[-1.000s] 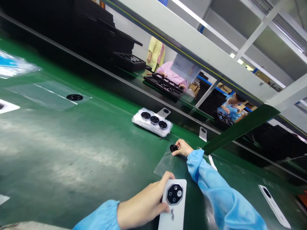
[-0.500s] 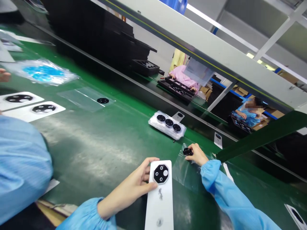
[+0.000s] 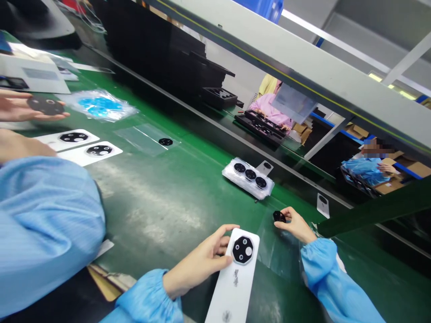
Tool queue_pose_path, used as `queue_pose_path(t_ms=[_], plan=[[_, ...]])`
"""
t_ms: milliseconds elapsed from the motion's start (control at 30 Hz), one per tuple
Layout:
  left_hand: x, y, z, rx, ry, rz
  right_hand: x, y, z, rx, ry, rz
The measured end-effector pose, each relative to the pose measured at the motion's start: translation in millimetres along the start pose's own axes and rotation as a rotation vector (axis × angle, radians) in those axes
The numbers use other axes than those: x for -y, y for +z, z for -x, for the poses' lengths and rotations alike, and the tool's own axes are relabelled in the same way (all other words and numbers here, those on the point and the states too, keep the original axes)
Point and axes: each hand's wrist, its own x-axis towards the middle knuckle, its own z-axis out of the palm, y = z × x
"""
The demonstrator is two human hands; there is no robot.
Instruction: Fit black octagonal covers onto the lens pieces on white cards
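Note:
My left hand (image 3: 205, 258) is closed around the top left edge of a white phone back panel (image 3: 232, 287), its thumb beside the black octagonal camera plate. Printed dark marks run down the panel. Between the fingertips of my right hand (image 3: 296, 223) is a black camera lens cover (image 3: 279, 217), pinched just over a clear plastic bag (image 3: 278, 249) on the green table. Behind my hands lies a clear tray (image 3: 249, 178) holding three black lens covers.
At left a co-worker's hand (image 3: 20, 107) supports another black cover (image 3: 45, 106) above white panels (image 3: 101, 151). The co-worker's blue sleeve (image 3: 47, 224) fills the left side. One cover (image 3: 165, 141) rests on a plastic bag. A green post (image 3: 370, 211) stands at right.
My view has swung left, so things sit further right. The lens cover in my right hand now looks more tilted and apart from the bag. The co-worker's hand with a cover has come into view.

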Motion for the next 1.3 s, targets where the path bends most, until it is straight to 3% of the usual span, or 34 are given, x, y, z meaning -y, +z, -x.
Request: queue_pose_path(t_ms=[333,633,1300], plan=[[-8.3,7.6,-3.0,-0.032,-0.084,0.106,34.1,-17.1,33.7,-0.029,-0.022,-0.114],[-8.6,6.9,-9.4,-0.055,-0.074,0.165,52.0,-7.8,70.1,0.081,0.037,-0.339],[-12.5,5.6,-11.8,-0.089,-0.106,0.17,65.2,0.8,83.9,0.034,-0.036,-0.34]])
